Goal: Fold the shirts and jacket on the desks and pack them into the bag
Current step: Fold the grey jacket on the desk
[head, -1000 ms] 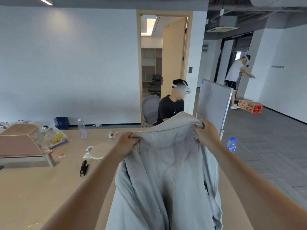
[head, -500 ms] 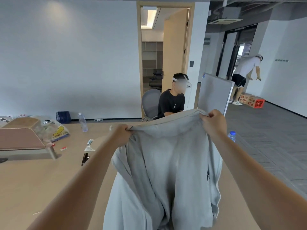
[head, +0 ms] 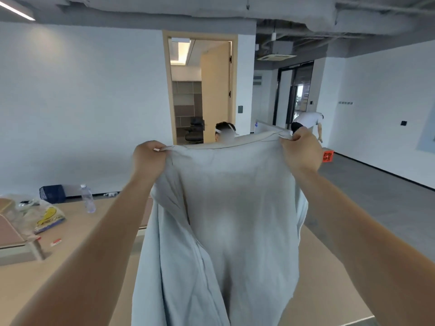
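Observation:
A pale grey-blue shirt hangs spread out in the air in front of me, above the wooden desk. My left hand grips its top edge at the left corner. My right hand grips the top edge at the right corner. The cloth is stretched flat between both hands and falls in loose folds toward the bottom of the view. No bag for packing can be seen.
On the desk's left lie a plastic bag with a yellow print, a water bottle and a low wooden stand. A seated person is partly hidden behind the shirt. Another person bends over at the far right.
Both hands have lifted the shirt higher and pulled its top edge wider apart, so the cloth now hangs flatter. The view has tilted up.

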